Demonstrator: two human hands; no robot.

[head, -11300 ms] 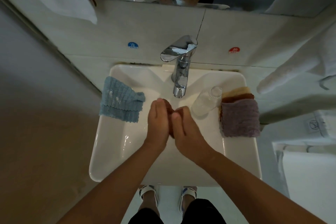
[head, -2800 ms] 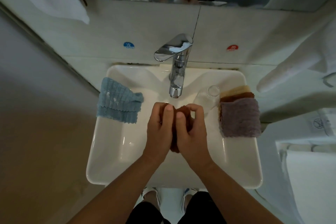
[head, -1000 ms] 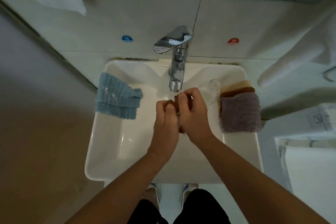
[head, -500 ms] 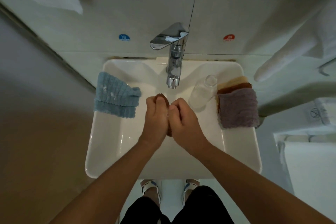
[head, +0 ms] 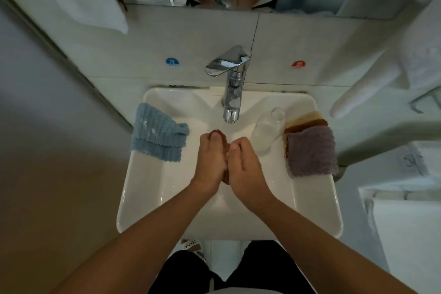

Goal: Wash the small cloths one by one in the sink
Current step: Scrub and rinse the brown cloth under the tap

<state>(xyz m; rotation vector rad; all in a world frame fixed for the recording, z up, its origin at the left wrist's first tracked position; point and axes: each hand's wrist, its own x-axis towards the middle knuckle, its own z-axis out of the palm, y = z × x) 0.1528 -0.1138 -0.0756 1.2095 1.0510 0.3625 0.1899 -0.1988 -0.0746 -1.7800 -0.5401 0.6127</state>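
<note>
Change since a moment ago: your two hands sit side by side again under the spout, where one second back the right hand rode higher and over the left; the blue cloth, the bottle and the stack have not shifted.
Sink [head: 148, 198]: white basin, and you work over its middle, just in front of the tap [head: 232, 93]. Whether water is running is not clear from the head view.
Cloths waiting: a stack of folded cloths [head: 310, 150] lies on the right rim, purple one on top with brown and tan edges behind it; by its place I judge these are still to be washed.
Cloth set aside: a blue cloth [head: 158, 137] hangs over the left rim, well apart from your hands.
Bottle [head: 266, 132]: clear, leaning between your right hand and the stack, close to your knuckles.
Left hand [head: 211, 162]: your grip is curled tight round the brown cloth [head: 220, 135], whose top bulges out above your fingers.
Right hand [head: 243, 167]: grip curled on the same cloth from the other side.
Key relation: the bunched brown cloth runs lengthwise between your palms, from near the spout toward you, with a bit showing below the hands too. Both hands are equally near it, so the rubbing should run along that line.
</note>
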